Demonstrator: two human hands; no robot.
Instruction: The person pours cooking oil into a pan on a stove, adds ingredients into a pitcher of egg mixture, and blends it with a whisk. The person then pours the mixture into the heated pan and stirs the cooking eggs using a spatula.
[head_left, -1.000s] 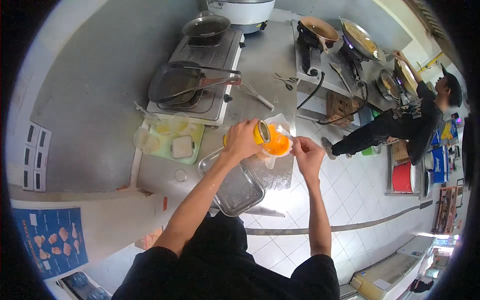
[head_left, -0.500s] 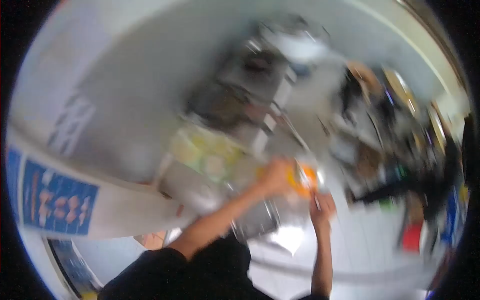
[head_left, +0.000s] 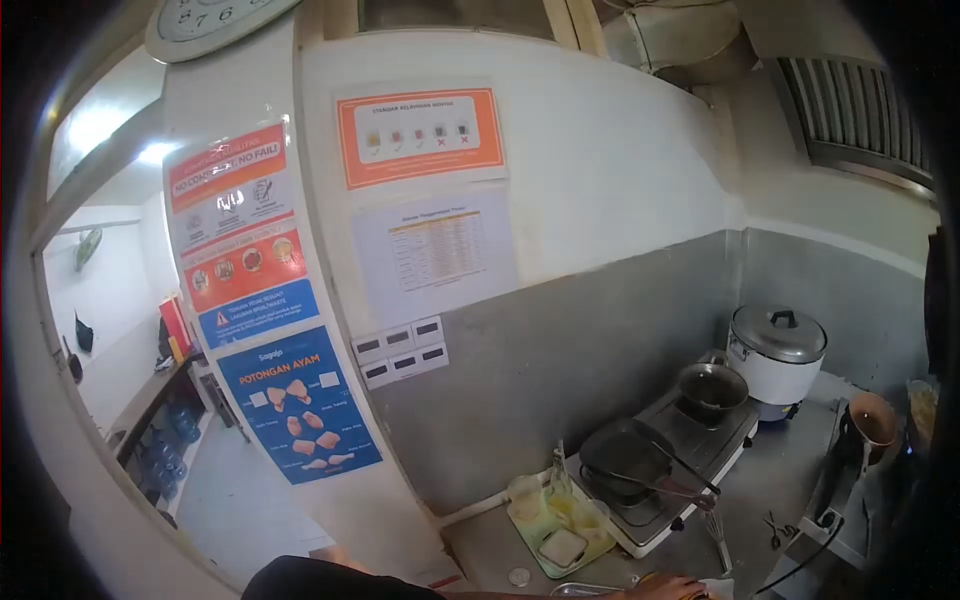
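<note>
At the bottom edge shows my left hand (head_left: 668, 587), its fingers curled over an orange-yellow thing (head_left: 655, 577) that is mostly cut off by the frame. Its kind cannot be made out. A dark sleeve (head_left: 330, 582) runs in from the lower left. My right hand is out of view. Near the left hand lies the edge of a metal tray (head_left: 588, 590). Just behind stands a light green tray (head_left: 553, 570) holding several small containers, one of them a tub with white contents (head_left: 563, 547).
A two-burner stove (head_left: 655, 535) carries a dark square pan (head_left: 625, 455) and a wok (head_left: 712, 388). Beyond it stands a large rice cooker (head_left: 778, 350). A whisk (head_left: 717, 535) lies to the stove's right. Further right is a copper-coloured pan (head_left: 872, 420). Posters cover the wall and pillar.
My view has swung up toward the wall and steadied from blur. Both hands were mid-frame around an orange thing; now only the left shows at the bottom edge.
</note>
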